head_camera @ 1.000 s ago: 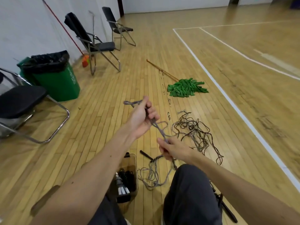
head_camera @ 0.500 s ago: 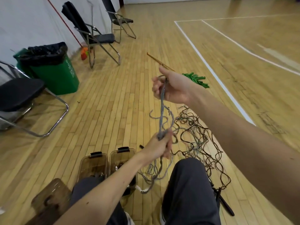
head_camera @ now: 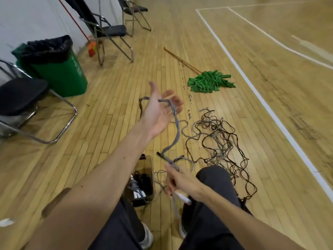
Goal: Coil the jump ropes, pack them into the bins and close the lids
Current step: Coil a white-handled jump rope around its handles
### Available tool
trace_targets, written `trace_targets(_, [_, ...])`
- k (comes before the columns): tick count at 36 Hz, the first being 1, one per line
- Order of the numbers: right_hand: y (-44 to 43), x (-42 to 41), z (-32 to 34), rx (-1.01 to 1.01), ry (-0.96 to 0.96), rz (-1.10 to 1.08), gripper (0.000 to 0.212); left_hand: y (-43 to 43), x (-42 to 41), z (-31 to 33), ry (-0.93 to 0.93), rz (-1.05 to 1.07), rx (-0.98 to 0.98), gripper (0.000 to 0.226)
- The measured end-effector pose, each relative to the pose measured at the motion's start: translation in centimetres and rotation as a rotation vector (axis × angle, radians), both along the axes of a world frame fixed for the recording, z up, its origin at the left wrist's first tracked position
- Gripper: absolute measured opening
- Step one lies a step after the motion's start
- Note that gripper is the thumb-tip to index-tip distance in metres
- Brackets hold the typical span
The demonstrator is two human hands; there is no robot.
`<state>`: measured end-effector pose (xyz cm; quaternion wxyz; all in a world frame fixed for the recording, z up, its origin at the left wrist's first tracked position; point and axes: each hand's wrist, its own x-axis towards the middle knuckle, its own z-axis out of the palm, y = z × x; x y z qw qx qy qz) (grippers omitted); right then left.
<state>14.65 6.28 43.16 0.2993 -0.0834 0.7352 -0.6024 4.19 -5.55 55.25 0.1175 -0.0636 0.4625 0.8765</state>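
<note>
A grey jump rope (head_camera: 177, 127) runs between my two hands above the wooden floor. My left hand (head_camera: 158, 112) is raised palm up with fingers spread, and a loop of the rope lies draped across it. Lower down, my right hand (head_camera: 178, 183) grips the rope's bundled strands together with a white handle (head_camera: 182, 197). A clear bin (head_camera: 152, 160) stands open by my left knee with black coiled ropes (head_camera: 144, 181) and pale handles inside. To the right, a tangle of dark and grey ropes (head_camera: 218, 141) lies on the floor. A brownish lid (head_camera: 54, 202) shows behind my left forearm.
A green trash bin (head_camera: 59, 73) with a black liner stands at the left, between folding chairs (head_camera: 19, 98). A green mop head (head_camera: 209, 82) on a wooden stick lies ahead. A white court line (head_camera: 270, 109) crosses the floor on the right.
My right hand came down from high up to knee level, still gripping the rope. My left hand rose and spread out, and the rope now loops over it.
</note>
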Motion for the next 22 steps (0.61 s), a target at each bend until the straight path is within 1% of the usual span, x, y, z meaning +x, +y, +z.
trace_targets(2, [0.4, -1.1, 1.8, -0.13, -0.106, -0.108, 0.056, -0.3, 1.3, -2.5, 0.023, -0.131, -0.212, 0.078])
trace_targets(4, [0.9, -2.4, 3.6, -0.297, -0.211, -0.194, 0.052, -0.3, 3.7, -5.6, 0.0, -0.298, -0.34, 0.088])
trace_targets(6, [1.3, -3.5, 5.2, -0.462, -0.332, -0.291, 0.05, -0.2, 6.5, -8.2, -0.024, -0.441, -0.383, 0.087])
trace_targets(7, [1.5, -4.0, 5.9, -0.522, -0.398, -0.338, 0.049, -0.2, 7.9, -9.3, -0.002, -0.5, -0.392, 0.087])
trace_targets(9, [1.7, -5.0, 6.7, -0.595, -0.475, -0.413, 0.047, 0.0, 10.1, -10.6, 0.068, -0.63, -0.413, 0.1])
trace_targets(10, [1.7, -5.4, 6.9, -0.611, -0.493, -0.439, 0.047, 0.3, 11.1, -10.5, 0.093, -0.672, -0.428, 0.102])
trace_targets(11, [1.7, -5.6, 7.0, -0.619, -0.506, -0.46, 0.046, 0.6, 11.8, -10.6, 0.12, -0.672, -0.465, 0.092])
trace_targets(12, [1.8, -5.9, 6.8, -0.625, -0.513, -0.473, 0.045, 1.0, 12.3, -10.2, 0.149, -0.631, -0.507, 0.073])
trace_targets(14, [1.7, -5.9, 6.2, -0.61, -0.503, -0.464, 0.044, 1.6, 12.8, -9.7, 0.181, -0.474, -0.577, 0.028])
trace_targets(15, [1.7, -5.7, 6.0, -0.585, -0.485, -0.434, 0.044, 1.8, 12.8, -9.3, 0.168, -0.399, -0.586, 0.019])
trace_targets(16, [1.7, -5.3, 5.8, -0.551, -0.469, -0.382, 0.046, 1.8, 12.9, -8.9, 0.145, -0.326, -0.579, 0.02])
trace_targets(17, [1.7, -4.8, 5.7, -0.5, -0.447, -0.32, 0.054, 1.7, 12.8, -8.7, 0.122, -0.255, -0.556, 0.022])
trace_targets(19, [2.0, -3.2, 5.2, -0.369, -0.371, -0.179, 0.078, 1.4, 12.6, -7.9, 0.091, -0.132, -0.538, 0.029])
trace_targets(20, [2.1, -2.2, 5.1, -0.325, -0.34, -0.107, 0.083, 1.1, 12.5, -7.4, 0.086, -0.082, -0.544, 0.033])
trace_targets(21, [2.2, -1.0, 4.9, -0.301, -0.33, -0.044, 0.082, 0.8, 12.3, -7.3, 0.084, -0.036, -0.547, 0.035])
trace_targets(22, [2.1, 0.2, 4.9, -0.282, -0.335, 0.0, 0.076, 0.6, 12.2, -7.1, 0.079, -0.001, -0.541, 0.035])
